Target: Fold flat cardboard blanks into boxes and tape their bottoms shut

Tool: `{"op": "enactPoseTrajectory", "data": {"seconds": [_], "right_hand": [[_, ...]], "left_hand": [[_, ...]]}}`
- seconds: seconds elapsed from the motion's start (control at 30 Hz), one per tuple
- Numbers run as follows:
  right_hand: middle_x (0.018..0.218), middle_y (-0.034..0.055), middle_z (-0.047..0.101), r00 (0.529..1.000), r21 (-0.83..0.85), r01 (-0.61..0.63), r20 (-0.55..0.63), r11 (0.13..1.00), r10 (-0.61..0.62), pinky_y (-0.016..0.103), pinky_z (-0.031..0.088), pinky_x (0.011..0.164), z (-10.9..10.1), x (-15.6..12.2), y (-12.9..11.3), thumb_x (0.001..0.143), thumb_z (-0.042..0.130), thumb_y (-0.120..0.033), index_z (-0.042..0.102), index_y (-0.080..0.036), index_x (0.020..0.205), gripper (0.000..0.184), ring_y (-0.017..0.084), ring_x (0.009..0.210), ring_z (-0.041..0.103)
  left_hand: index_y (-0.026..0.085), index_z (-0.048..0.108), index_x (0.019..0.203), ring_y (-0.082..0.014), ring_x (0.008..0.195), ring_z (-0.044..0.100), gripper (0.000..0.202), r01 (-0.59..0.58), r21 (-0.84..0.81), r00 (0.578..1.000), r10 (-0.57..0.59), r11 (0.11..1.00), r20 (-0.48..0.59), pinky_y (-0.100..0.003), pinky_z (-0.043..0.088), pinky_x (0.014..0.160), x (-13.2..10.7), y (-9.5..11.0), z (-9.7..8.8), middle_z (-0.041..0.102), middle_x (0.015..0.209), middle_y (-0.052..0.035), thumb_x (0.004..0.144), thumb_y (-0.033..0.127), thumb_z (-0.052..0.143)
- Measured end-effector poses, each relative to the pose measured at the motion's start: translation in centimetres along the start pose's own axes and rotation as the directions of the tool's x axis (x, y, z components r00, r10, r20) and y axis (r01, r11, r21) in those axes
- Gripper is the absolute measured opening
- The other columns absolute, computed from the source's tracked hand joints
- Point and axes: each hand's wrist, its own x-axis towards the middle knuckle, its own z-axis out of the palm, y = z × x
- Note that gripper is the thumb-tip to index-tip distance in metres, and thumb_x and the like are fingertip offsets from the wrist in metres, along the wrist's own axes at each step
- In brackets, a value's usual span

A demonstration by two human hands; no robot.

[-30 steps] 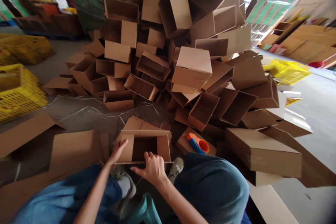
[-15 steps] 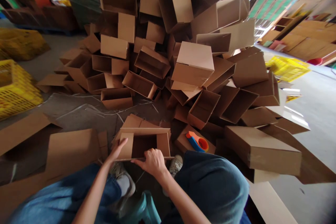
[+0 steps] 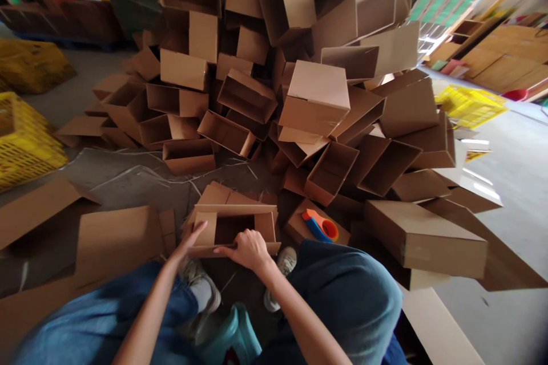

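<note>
A small open cardboard box [image 3: 265, 227] stands between my feet, its two short end flaps folded inward over a dark interior. My left hand [image 3: 188, 243] grips its left end, thumb on top and the other fingers hidden outside. My right hand [image 3: 249, 248] is curled over the near long flap [image 3: 204, 251], which tilts inward, with the thumb along its outer side. The far long flap [image 3: 235, 210] stands up. To the right, an orange and blue tape dispenser [image 3: 319, 226] lies on another cardboard box [image 3: 299, 221].
A large heap of open cardboard boxes [image 3: 317, 94] rises ahead. Flattened cardboard [image 3: 117, 242] lies at left, near a yellow crate [image 3: 29, 142]. Another yellow crate [image 3: 471, 105] is at far right. A closed box [image 3: 428, 239] sits beside my right knee. A turquoise plastic object [image 3: 233, 336] is below me.
The near long flap has tipped further inward under my right hand. Both hands keep their places on the box. The view has shifted slightly.
</note>
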Motion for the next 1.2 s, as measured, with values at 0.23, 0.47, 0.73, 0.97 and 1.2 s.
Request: {"op": "enactPoseTrajectory", "data": {"seconds": [0.23, 0.47, 0.73, 0.97, 1.2], "right_hand": [[0.073, 0.0148, 0.074, 0.985, 0.078, 0.113, -0.143, 0.991, -0.101, 0.036, 0.051, 0.076, 2.7, 3.3, 2.0, 0.094, 0.050, -0.068, 0.081, -0.021, 0.086, 0.057, 0.026, 0.077, 0.071], [0.077, 0.0074, 0.071, 0.946, 0.103, 0.246, -0.244, 0.964, -0.215, 0.030, 0.045, 0.071, 6.7, 4.6, 3.9, 0.104, 0.046, -0.032, 0.072, -0.027, 0.118, 0.030, 0.018, 0.073, 0.061], [0.074, 0.0077, 0.073, 0.952, 0.028, 0.217, -0.229, 0.976, -0.205, 0.027, 0.045, 0.064, 6.1, 5.3, 3.4, 0.102, 0.047, -0.032, 0.075, -0.024, 0.101, 0.029, 0.019, 0.070, 0.066], [0.119, 0.0117, 0.072, 0.870, 0.005, 0.298, -0.413, 0.955, -0.269, 0.033, 0.048, 0.098, 2.4, 3.4, 3.2, 0.103, 0.041, -0.027, 0.064, -0.018, 0.126, 0.034, 0.020, 0.113, 0.066], [0.164, 0.0251, 0.026, 0.836, -0.118, 0.259, -0.469, 0.959, -0.284, 0.073, 0.012, 0.118, -0.1, 0.7, 3.7, 0.087, 0.058, -0.063, 0.016, -0.006, 0.160, 0.102, 0.040, 0.154, 0.016]], "left_hand": [[0.012, 0.063, 0.132, -0.0274, 0.125, 0.065, 0.050, 0.012, 0.017, 1.000, -0.012, 1.000, -0.017, -0.035, 0.058, 0.095, -1.2, 0.6, -0.3, 0.072, 0.129, -0.0122, 0.100, 0.044, 0.043], [0.015, 0.062, 0.132, -0.0311, 0.109, 0.073, 0.061, 0.138, -0.147, 0.979, -0.112, 0.979, 0.172, -0.042, 0.058, 0.092, -1.7, 0.2, -0.8, 0.078, 0.112, -0.0138, 0.083, 0.050, 0.071], [0.016, 0.067, 0.115, -0.0349, 0.112, 0.069, 0.073, -0.049, -0.088, 0.996, 0.056, 0.995, 0.075, -0.046, 0.051, 0.101, -2.2, 0.4, -0.4, 0.077, 0.112, -0.0131, 0.054, 0.049, 0.090], [0.018, 0.067, 0.113, -0.0326, 0.110, 0.070, 0.069, -0.073, -0.133, 0.995, 0.081, 0.988, 0.055, -0.044, 0.052, 0.101, -2.5, 0.6, -0.1, 0.076, 0.112, -0.0119, 0.054, 0.047, 0.089], [0.018, 0.066, 0.115, -0.0351, 0.116, 0.067, 0.068, -0.086, -0.129, 0.994, 0.093, 0.988, 0.049, -0.046, 0.050, 0.101, -3.3, 0.6, -0.2, 0.075, 0.114, -0.0118, 0.057, 0.046, 0.088]]}}
